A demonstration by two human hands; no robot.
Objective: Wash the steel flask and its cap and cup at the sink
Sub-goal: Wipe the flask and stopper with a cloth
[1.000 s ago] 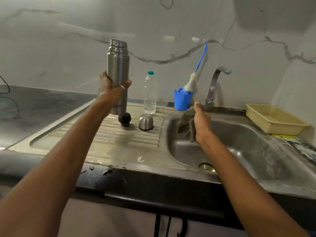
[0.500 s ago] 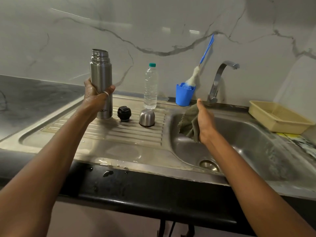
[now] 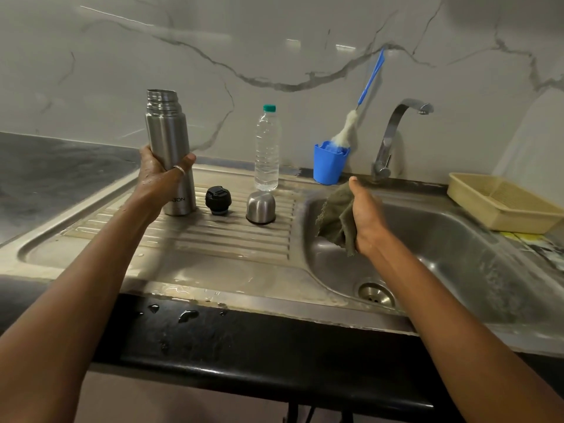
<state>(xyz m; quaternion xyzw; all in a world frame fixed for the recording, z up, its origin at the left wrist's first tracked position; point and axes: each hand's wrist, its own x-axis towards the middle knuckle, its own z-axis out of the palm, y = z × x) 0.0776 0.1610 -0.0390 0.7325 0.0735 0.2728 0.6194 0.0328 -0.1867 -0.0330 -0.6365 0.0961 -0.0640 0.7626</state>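
Wiping step, probably: left hand [image 3: 158,181] grips flask [image 3: 167,132] upright, cap [image 3: 218,199] and cup [image 3: 261,207] at its 3 o'clock; right hand [image 3: 367,221] clutches cloth [image 3: 335,219], which must next meet the flask.

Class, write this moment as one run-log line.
left hand: grips flask, upright, uncapped | right hand: holds cloth over sink | cap, cup: on drainboard, cup inverted

The flask [image 3: 166,138] was brushed steel with a dull sheen, the cup [image 3: 261,206] likewise. The cap [image 3: 218,198] was matt black plastic. The sink [image 3: 457,239] was scuffed, wet steel, its drainboard [image 3: 213,236] ribbed. The cloth [image 3: 335,218] was rough olive fabric, the bottle [image 3: 267,154] clear plastic, the wall [image 3: 274,41] glossy veined marble.
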